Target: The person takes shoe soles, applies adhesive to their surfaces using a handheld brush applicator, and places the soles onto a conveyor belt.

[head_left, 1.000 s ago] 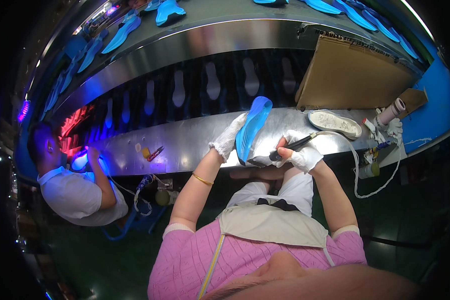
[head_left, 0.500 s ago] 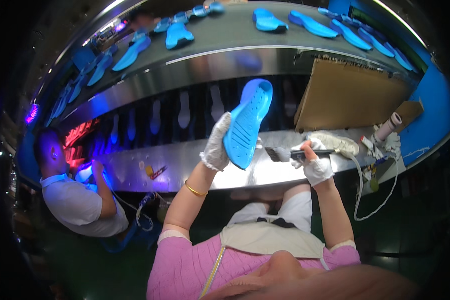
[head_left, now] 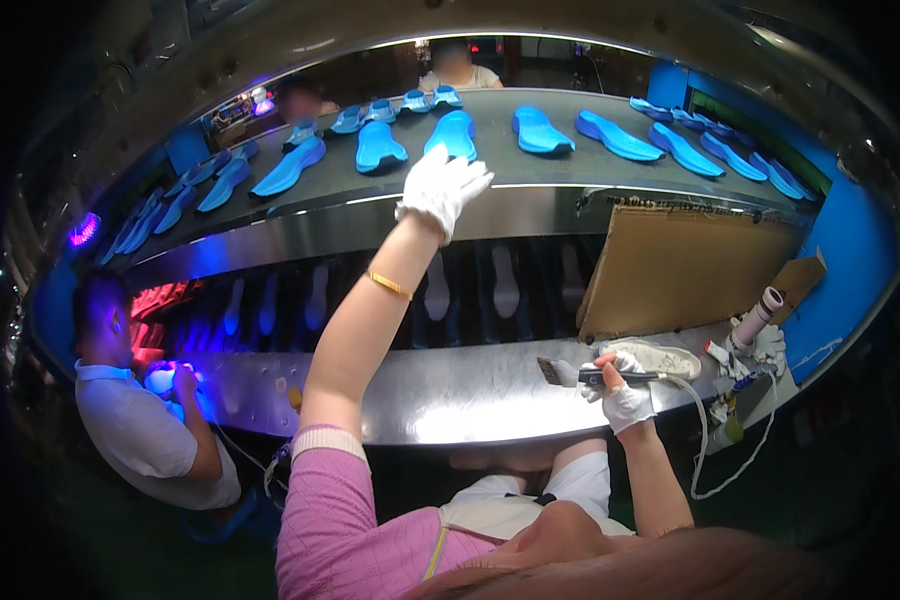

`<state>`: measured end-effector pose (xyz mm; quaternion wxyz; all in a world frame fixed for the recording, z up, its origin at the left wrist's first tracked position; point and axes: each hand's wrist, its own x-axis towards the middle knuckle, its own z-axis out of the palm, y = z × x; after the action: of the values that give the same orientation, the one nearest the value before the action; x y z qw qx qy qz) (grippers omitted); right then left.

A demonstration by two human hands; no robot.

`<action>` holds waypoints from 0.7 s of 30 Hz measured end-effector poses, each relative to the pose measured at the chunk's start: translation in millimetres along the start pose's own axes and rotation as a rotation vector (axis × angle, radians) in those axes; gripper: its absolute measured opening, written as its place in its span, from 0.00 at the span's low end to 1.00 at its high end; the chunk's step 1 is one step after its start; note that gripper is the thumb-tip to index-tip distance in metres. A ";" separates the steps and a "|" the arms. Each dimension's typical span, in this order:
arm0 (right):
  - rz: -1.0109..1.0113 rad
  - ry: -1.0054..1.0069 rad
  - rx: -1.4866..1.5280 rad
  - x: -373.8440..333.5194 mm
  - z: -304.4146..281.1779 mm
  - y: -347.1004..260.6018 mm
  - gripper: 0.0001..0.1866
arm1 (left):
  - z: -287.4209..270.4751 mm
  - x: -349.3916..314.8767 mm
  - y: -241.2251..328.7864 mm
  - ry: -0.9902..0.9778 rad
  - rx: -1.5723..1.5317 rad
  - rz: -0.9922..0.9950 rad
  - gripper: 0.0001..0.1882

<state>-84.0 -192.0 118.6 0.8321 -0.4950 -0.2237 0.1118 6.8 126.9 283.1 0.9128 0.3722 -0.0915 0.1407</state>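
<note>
My left hand, in a white glove, reaches up to the conveyor belt's near edge, its fingers stretched out. Just beyond its fingertips lies a blue shoe sole; whether they touch it I cannot tell. Low on the right, my gloved right hand is closed around the dark handle of a flat brush, with the bristles pointing left. A pale cord or tube runs from the handle's end. Right behind this hand, a white sole-shaped dish rests on the metal bench.
More blue soles line the dark conveyor belt. A cardboard sheet leans above the metal bench. At right stands a pinkish cylinder among small items. A co-worker sits at left; others are across the belt.
My left hand has moved up from above the bench to the belt and has let go of the blue sole it held. The right hand still holds the brush, and the view has shifted.
</note>
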 end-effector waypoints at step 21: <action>-0.139 -0.094 -0.443 6.6 -1.7 38.6 0.12 | -15.1 -122.6 90.5 0.077 1.200 1.135 0.12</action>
<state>-75.9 -171.9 85.9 0.6975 -0.6433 -0.3148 0.0250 -137.4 176.3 298.3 0.3516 0.6883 -0.1437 0.6180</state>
